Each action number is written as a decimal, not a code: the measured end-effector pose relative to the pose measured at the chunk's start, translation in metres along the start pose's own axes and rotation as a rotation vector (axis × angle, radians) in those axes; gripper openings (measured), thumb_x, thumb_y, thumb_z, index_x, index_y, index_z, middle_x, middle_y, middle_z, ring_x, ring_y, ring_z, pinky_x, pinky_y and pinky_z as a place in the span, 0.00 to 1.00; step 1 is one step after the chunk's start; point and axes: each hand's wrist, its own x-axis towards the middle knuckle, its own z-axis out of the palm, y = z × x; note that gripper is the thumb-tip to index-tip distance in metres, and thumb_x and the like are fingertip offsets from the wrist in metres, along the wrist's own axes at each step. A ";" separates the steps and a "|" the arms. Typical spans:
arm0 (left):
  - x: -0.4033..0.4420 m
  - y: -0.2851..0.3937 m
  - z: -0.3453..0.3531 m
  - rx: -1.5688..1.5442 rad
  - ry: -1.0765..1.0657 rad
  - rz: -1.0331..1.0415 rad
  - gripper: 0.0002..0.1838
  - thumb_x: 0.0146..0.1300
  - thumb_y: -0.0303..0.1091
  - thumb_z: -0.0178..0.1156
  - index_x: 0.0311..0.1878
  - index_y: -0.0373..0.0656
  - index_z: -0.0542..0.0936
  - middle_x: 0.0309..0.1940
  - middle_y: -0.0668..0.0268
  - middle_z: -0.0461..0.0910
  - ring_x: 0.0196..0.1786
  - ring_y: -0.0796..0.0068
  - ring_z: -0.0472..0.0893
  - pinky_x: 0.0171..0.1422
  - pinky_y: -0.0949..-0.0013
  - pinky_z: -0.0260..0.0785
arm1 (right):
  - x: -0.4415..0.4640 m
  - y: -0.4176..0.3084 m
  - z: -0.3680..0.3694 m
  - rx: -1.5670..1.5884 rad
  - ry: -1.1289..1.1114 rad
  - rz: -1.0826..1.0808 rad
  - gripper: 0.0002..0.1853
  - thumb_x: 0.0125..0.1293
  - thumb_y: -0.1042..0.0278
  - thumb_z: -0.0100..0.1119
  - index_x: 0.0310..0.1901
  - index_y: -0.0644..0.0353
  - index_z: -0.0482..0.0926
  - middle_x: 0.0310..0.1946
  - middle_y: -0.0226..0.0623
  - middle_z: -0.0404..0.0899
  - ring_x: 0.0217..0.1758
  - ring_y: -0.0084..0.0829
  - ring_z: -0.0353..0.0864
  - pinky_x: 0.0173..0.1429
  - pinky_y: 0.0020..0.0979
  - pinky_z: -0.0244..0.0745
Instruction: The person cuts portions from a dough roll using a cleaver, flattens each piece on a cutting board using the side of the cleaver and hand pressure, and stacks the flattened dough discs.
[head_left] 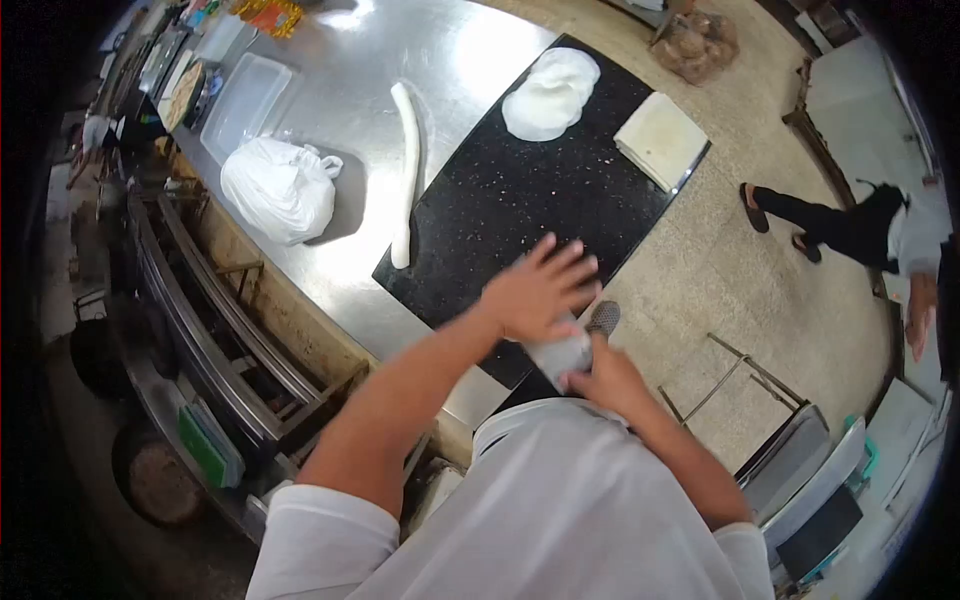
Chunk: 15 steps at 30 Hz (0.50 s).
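My left hand is over the near part of the black speckled slab, its fingers spread wide. Close to my body, the fingers of my right hand are closed around a greyish-white thing, too blurred to name. The left thumb is beside this thing; whether it touches I cannot tell. On the slab's far end lies a soft white mound of dough, with a stack of pale square sheets to its right. A long white dough rope runs along the slab's left edge.
A knotted white plastic bag and a clear plastic tub stand on the steel table. Metal rails run at left. A folding chair stands at right, where another person is walking. A filled bag sits on the floor.
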 end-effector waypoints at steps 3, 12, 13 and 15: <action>-0.001 0.036 0.021 -0.079 -0.017 0.063 0.38 0.70 0.72 0.50 0.70 0.53 0.80 0.77 0.62 0.71 0.84 0.51 0.60 0.86 0.31 0.41 | -0.009 0.025 0.015 0.088 0.014 -0.058 0.42 0.57 0.51 0.79 0.64 0.66 0.68 0.49 0.64 0.85 0.54 0.62 0.86 0.57 0.54 0.80; 0.053 -0.050 -0.032 0.101 0.147 -0.028 0.38 0.66 0.70 0.58 0.71 0.55 0.80 0.76 0.58 0.72 0.82 0.47 0.63 0.85 0.32 0.43 | 0.048 -0.023 -0.054 -0.096 0.158 -0.024 0.41 0.55 0.49 0.81 0.58 0.71 0.71 0.43 0.62 0.86 0.49 0.61 0.88 0.52 0.53 0.82; 0.044 -0.043 -0.024 0.100 0.151 -0.036 0.38 0.66 0.70 0.58 0.71 0.55 0.80 0.76 0.58 0.72 0.82 0.47 0.63 0.85 0.32 0.43 | 0.042 -0.013 -0.043 -0.103 0.153 -0.027 0.41 0.55 0.49 0.81 0.58 0.71 0.71 0.43 0.62 0.86 0.49 0.61 0.88 0.52 0.53 0.82; 0.013 -0.006 -0.001 0.068 0.040 -0.009 0.39 0.68 0.72 0.52 0.71 0.55 0.79 0.76 0.58 0.71 0.83 0.50 0.60 0.86 0.33 0.42 | 0.014 0.017 -0.005 -0.008 0.001 -0.058 0.39 0.55 0.49 0.81 0.56 0.69 0.70 0.41 0.61 0.86 0.48 0.61 0.88 0.51 0.52 0.83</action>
